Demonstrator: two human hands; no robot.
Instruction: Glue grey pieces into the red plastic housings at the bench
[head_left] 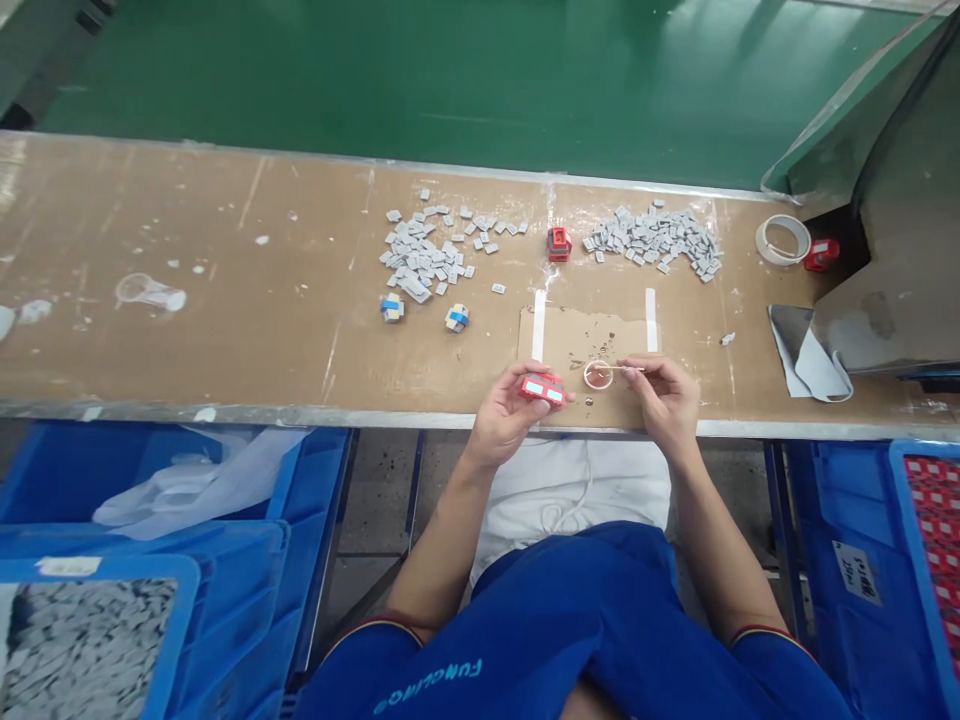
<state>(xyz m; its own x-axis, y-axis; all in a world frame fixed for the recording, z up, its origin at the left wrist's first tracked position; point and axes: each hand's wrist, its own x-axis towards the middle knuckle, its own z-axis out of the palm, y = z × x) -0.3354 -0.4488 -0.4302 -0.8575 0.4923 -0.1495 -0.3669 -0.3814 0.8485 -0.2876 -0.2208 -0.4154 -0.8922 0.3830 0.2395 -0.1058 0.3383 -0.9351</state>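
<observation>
Currently, the work sits at the near edge of the surface [225, 230], on a cardboard sheet [577, 335] fixed by white tape strips [538, 325]. The left hand [501, 415] is closed around a red block [544, 390] with white-labelled faces, holding it just above the sheet. The right hand [666, 395] is nearly closed, pinching a thin stick [628, 368] between thumb and fingers. The stick's tip reaches a small round dish [598, 376] with pale contents, just beside the block. The step in hand appears to be working the stick at the dish. The next move calls for the tip to clear the dish rim cleanly. Loose grey pads [420, 262] lie in two heaps on the far side, with a second red block [559, 243] between them.
</observation>
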